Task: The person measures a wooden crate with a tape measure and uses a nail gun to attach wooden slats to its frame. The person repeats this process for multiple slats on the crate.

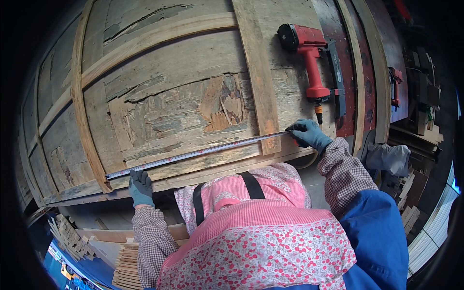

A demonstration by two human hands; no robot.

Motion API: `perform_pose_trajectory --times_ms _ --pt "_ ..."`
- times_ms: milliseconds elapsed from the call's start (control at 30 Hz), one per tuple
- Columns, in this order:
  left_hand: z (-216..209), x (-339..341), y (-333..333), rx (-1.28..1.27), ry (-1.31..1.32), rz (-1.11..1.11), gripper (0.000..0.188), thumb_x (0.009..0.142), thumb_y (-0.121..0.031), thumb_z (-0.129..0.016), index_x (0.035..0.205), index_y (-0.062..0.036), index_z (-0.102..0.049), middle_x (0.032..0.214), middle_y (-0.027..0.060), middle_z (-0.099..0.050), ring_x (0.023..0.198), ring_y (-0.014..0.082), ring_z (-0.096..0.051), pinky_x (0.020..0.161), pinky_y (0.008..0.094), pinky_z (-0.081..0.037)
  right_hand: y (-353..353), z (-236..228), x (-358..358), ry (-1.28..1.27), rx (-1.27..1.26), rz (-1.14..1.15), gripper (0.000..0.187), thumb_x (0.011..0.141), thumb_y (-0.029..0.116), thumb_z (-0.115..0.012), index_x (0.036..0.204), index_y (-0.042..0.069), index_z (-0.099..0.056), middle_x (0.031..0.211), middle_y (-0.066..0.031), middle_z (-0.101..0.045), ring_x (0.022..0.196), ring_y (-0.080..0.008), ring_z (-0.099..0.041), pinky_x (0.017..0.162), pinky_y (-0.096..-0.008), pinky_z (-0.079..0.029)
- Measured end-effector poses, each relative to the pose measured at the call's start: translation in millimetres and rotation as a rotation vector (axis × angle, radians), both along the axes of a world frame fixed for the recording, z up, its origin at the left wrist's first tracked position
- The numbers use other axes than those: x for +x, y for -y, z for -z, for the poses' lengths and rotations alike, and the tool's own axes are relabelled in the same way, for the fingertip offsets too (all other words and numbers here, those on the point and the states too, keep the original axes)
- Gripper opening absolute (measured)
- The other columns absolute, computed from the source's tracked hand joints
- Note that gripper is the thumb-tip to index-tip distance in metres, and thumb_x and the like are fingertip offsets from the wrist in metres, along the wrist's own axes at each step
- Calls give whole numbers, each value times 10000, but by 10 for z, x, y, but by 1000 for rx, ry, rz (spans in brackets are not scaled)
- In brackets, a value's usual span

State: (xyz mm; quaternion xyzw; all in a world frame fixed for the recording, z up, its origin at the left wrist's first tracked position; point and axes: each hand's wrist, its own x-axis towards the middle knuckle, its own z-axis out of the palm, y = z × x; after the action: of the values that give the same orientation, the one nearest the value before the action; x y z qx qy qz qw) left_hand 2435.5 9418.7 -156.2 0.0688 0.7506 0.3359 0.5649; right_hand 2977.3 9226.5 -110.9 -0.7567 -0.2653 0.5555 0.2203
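A tape measure's white blade (208, 151) stretches across the near side of a wooden panel (179, 58) with nailed-on slats. Its far-left end lies against a slat (87, 130). My left hand (140, 187), in a grey-blue glove, is closed at the blade a little right of that end, fingertips at its lower edge. My right hand (311, 135), gloved too, grips the tape measure at the other end, beyond a crosswise slat (258, 77); its fingers hide most of the case. Just above the right hand lies a red nail gun (311, 63) with a black magazine.
The panel's surface is cracked and peeling. A second red tool (395, 87) rests further right. Wood strips (126, 266) are stacked below left, beside more scrap pieces (70, 237). A pale plastic bag (388, 158) hangs at right near more wood offcuts.
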Motion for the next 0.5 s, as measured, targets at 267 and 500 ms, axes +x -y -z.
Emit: perform_pose_trajectory --times_ms 267,500 --pt "41 -59 29 2 15 3 429 865 -418 -540 1114 -68 -530 1094 44 -577 978 174 -562 772 281 -468 -68 -78 -51 -5 -26 7 141 783 129 -621 870 19 -631 621 -24 -587 464 -92 -512 420 -233 -404" --pt "14 -23 2 -2 13 28 450 859 -428 -545 1114 -57 -530 1098 49 -575 989 172 -553 778 279 -459 -78 -106 -36 -24 -40 15 142 783 130 -624 875 22 -631 624 -22 -582 473 -90 -510 426 -235 -405"
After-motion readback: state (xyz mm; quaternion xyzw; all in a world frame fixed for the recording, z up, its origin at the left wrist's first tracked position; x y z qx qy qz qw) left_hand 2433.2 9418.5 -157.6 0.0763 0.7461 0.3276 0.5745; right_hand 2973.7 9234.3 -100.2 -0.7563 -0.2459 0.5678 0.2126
